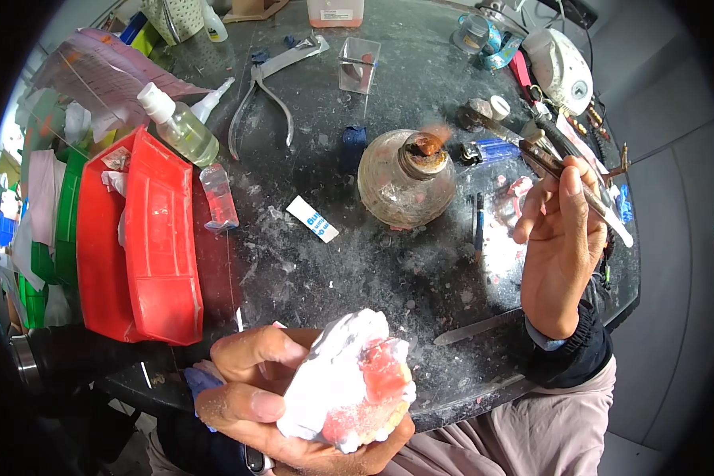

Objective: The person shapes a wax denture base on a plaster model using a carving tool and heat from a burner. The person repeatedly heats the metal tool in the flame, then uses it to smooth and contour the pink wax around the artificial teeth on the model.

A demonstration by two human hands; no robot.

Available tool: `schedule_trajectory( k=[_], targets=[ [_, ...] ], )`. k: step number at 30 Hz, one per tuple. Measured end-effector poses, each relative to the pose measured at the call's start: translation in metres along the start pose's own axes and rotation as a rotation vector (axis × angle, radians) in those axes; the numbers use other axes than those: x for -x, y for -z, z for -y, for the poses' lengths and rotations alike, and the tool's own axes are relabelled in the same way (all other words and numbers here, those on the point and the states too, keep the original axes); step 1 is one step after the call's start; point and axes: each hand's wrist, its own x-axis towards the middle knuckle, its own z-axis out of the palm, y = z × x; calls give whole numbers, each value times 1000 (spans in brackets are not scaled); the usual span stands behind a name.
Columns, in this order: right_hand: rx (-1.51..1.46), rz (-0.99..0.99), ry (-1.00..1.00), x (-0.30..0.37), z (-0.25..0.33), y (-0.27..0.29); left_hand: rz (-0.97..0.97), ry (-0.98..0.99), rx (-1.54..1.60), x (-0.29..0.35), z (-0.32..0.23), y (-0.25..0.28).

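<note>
My left hand (254, 401) holds a white plaster dental cast (342, 381) with pink wax and a row of teeth on it, low in the view near my body. My right hand (559, 238) grips a thin metal wax tool (559, 163) like a pen, its tip pointing toward the small flame of a round glass spirit lamp (404, 178) that stands in the middle of the dark, dusty worktable (333, 262). The tool's tip stops a little to the right of the wick.
Red trays (146, 238) and green trays lie stacked at the left. A spray bottle (180, 127), metal pliers (261, 87), a small clear box (359, 63), a blue lighter (492, 149), a flat metal blade (476, 327) and a white device (559, 67) lie about the table.
</note>
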Motion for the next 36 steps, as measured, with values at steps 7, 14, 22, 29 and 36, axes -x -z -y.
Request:
schedule_trajectory(
  k=[7,14,22,29,36],
  targets=[
    [-10,5,-54,2,5,-7,-11,11,36,1,0,2],
    [-26,13,-59,2,6,-6,-11,16,73,1,0,0],
    [-4,44,-67,2,5,-3,34,-111,42,-3,7,1],
    [6,90,-83,4,4,-4,51,-176,77,-1,16,3],
    [22,82,-97,3,5,-5,31,-221,116,0,18,2]
  ],
)
